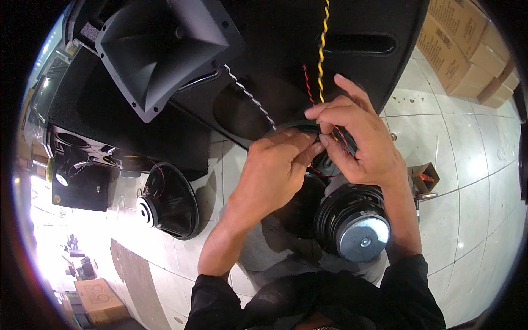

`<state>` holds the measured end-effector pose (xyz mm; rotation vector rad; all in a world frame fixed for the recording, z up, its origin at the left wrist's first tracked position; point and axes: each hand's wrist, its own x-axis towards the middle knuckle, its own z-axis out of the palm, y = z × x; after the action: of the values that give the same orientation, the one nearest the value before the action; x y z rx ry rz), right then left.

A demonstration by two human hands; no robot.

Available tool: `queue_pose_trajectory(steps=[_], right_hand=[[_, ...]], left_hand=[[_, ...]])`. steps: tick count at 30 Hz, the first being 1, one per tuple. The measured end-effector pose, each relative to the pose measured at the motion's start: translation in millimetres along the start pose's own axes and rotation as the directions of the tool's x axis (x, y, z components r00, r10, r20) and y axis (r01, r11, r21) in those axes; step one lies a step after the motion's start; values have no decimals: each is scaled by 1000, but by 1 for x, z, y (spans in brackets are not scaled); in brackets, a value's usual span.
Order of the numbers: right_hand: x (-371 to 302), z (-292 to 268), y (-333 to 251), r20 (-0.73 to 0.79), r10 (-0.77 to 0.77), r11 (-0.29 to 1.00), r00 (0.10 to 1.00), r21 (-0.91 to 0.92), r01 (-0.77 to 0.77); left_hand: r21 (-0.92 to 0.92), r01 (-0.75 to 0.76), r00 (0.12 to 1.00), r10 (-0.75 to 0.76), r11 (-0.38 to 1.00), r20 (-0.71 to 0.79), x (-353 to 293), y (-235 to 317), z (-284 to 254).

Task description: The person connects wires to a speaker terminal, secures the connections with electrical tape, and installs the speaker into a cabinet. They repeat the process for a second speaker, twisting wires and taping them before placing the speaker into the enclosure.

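My left hand (275, 168) and my right hand (363, 137) meet fingertip to fingertip, both pinching, in front of a black speaker cabinet (275, 33). A yellow-and-black twisted wire (323, 44) comes down from above into my right fingers. Beside it, a red-and-black twisted wire (307, 82) passes behind that hand and shows again below its fingers. The white-and-black twisted wire (250, 98) runs down behind my left hand. What lies between my left fingertips is dark and mostly hidden. Under my right wrist is a round speaker driver (363, 236) with a silver back.
A black horn (165, 49) stands at upper left. Below it, a cone loudspeaker (173, 203) lies on the tiled floor (462, 143). Cardboard boxes (462, 49) are stacked at far right, with a small open box (424, 179) nearer. Another carton (99, 300) sits at lower left.
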<state>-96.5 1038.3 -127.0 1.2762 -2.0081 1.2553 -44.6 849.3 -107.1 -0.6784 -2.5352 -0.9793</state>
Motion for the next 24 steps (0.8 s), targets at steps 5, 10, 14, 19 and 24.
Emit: queue_pose_trajectory(steps=[5, 10, 14, 19, 24], right_hand=[[4, -5, -4, -21, -63, 995, 998, -84, 61], [8, -10, -6, -96, -54, 999, 994, -5, 54], [8, -10, -8, -165, -35, 998, 986, 37, 41], [8, -9, -7, -168, -42, 997, 985, 59, 53], [7, -7, -4, -151, -9, 1000, 988, 7, 10]], left_hand=[[-136, 140, 989, -130, 981, 75, -3, -1, -17], [-649, 421, 907, -313, 633, 283, -7, -12, -24], [-816, 531, 837, -292, 228, 463, -6, -17, -23], [-816, 560, 805, -327, 144, 495, -1, -10, -14], [-260, 15, 995, -39, 966, -90, 3, -5, -7]])
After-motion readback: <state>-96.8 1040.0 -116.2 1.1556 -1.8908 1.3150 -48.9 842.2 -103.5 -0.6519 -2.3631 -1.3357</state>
